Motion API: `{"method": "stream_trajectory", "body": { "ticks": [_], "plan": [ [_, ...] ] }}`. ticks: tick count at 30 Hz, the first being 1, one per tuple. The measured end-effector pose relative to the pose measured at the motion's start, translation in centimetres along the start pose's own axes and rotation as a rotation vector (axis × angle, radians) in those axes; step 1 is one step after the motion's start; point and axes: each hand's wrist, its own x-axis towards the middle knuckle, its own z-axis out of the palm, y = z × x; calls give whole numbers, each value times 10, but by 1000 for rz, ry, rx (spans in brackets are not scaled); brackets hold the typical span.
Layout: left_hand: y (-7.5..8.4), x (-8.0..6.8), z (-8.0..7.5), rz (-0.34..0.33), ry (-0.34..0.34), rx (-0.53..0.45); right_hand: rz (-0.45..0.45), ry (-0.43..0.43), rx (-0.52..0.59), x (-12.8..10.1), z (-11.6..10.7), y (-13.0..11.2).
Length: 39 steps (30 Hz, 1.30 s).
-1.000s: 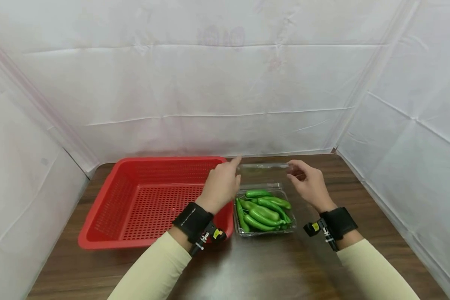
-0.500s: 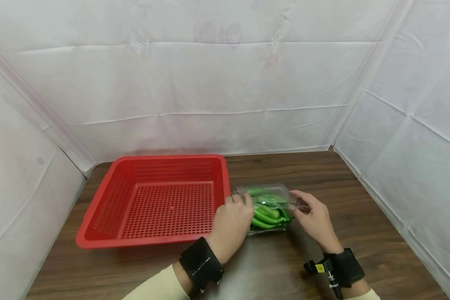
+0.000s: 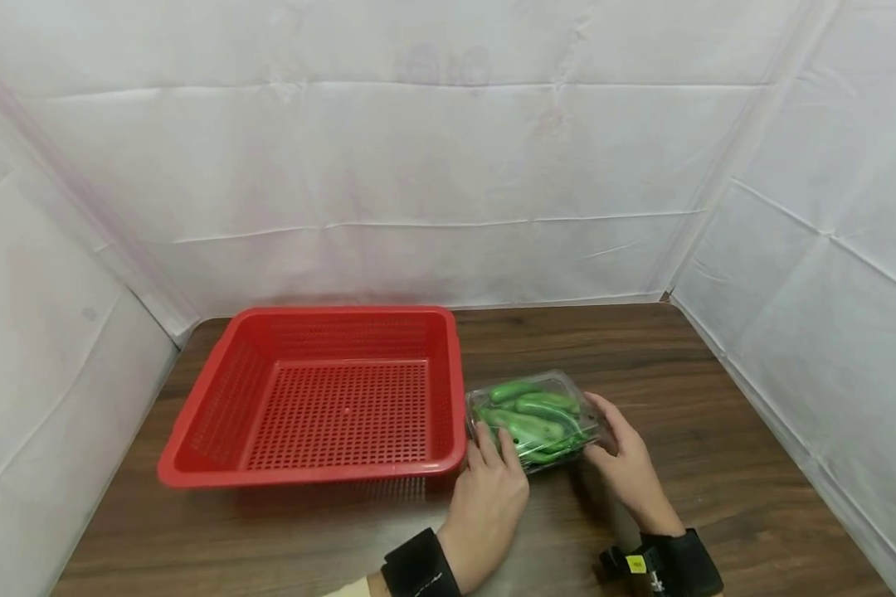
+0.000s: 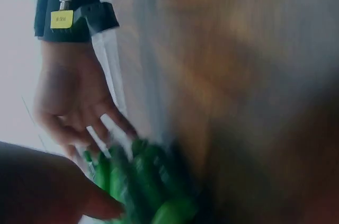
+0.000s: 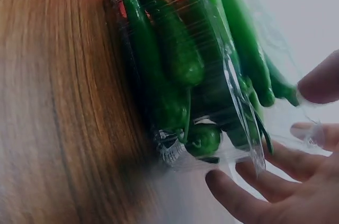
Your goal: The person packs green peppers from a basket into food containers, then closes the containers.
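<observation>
A clear plastic clamshell box [image 3: 560, 383] full of green peppers [image 3: 526, 427] sits on the table, its lid lowered over them. My left hand [image 3: 489, 506] lies at its front left, with extended fingers touching the lid. At the right end is my right hand [image 3: 630, 468], thumb toward the front corner and fingers behind, holding the box there. The right wrist view gives a close look at the peppers [image 5: 177, 49] through the box side, with the right hand's spread fingers [image 5: 270, 181] along the end. The left wrist view is blurred.
A red perforated plastic basket [image 3: 451, 365] stands close on the box's left. White sheeting [image 3: 388, 166] walls in the back and both sides of the brown wooden table [image 3: 747, 431].
The lid, held up behind the box a second ago, has come down over the peppers. Both hands have moved toward the front, and the left now has its fingers on the lid.
</observation>
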Motion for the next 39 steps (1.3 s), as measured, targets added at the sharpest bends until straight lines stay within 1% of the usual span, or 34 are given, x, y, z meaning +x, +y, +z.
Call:
{"method": "stream_trajectory", "body": {
  "ticks": [2, 4, 6, 7, 9, 10, 12, 13, 15, 17, 20, 23, 25, 27, 30, 34, 38, 39],
  "plan": [
    [3, -4, 4, -77, -50, -183, 19, -2, 41, -3, -1, 1],
    [4, -7, 9, -163, -61, -389, 46, 27, 54, -5, 0, 2],
    [4, -9, 16, -232, -34, -580, 78, 76, 48, -8, 1, 3],
    [3, -10, 19, -253, -10, -651, 90, 110, 41, -10, 2, 3],
    [2, -12, 25, -298, 39, -774, 114, 174, 41, -12, 5, 4],
    [2, -12, 28, -324, 51, -830, 119, 197, 42, -13, 6, 4],
    [3, -13, 32, -385, 61, -929, 128, 227, 57, -14, 8, 3],
    [3, -14, 33, -424, 55, -981, 126, 240, 63, -13, 9, 3],
    [3, -14, 35, -502, 24, -1071, 135, 243, 73, -13, 10, 2],
    [2, -14, 35, -577, -25, -1169, 142, 245, 78, -13, 10, 2],
    [2, -13, 34, -652, -87, -1347, 140, 269, 80, -14, 11, 2],
    [2, -11, 32, -704, -111, -1513, 130, 303, 89, -14, 13, 3],
    [2, -10, 31, -735, -116, -1572, 122, 322, 102, -14, 15, 4],
    [2, -9, 31, -762, -113, -1601, 120, 345, 113, -15, 16, 5],
    [3, -7, 31, -797, -100, -1622, 148, 371, 130, -15, 18, 7],
    [6, -4, 31, -866, -40, -1661, 194, 388, 147, -16, 20, 10],
    [8, 0, 31, -925, 13, -1675, 189, 390, 176, -16, 21, 10],
    [8, 0, 31, -943, 12, -1676, 189, 388, 183, -16, 21, 10]
  ]
}}
